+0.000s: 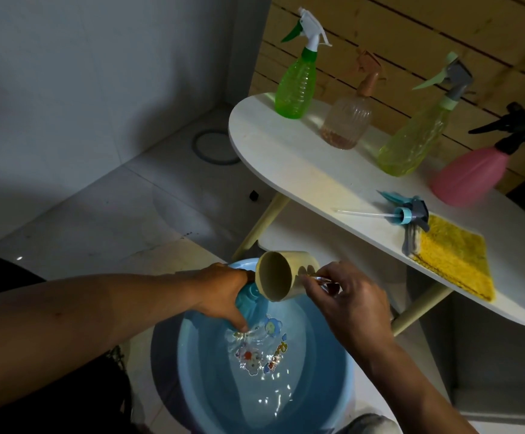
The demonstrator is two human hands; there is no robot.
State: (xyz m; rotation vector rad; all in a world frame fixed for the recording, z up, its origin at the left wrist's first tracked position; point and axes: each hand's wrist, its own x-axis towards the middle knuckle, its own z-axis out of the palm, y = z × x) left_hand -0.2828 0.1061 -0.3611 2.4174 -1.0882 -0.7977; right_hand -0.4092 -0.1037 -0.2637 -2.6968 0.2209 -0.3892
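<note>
A blue basin [324, 386] of water stands on the floor below me, with cartoon stickers on its bottom. My left hand [223, 292] grips a blue spray bottle [250, 300] with no spray head, held inside the basin with its neck up. My right hand [345, 296] holds a beige cup [283, 277] by its handle. The cup is tipped on its side with its rim right at the bottle's neck. The bottle's lower part is hidden by my left hand.
A white oval table [302, 170] stands to the right. On it are a green spray bottle [295, 79], an amber one [349, 120], a yellow-green one [417, 136], a pink one [471, 170], a loose blue spray head [408, 213] and a yellow cloth [455, 258]. The floor is tiled.
</note>
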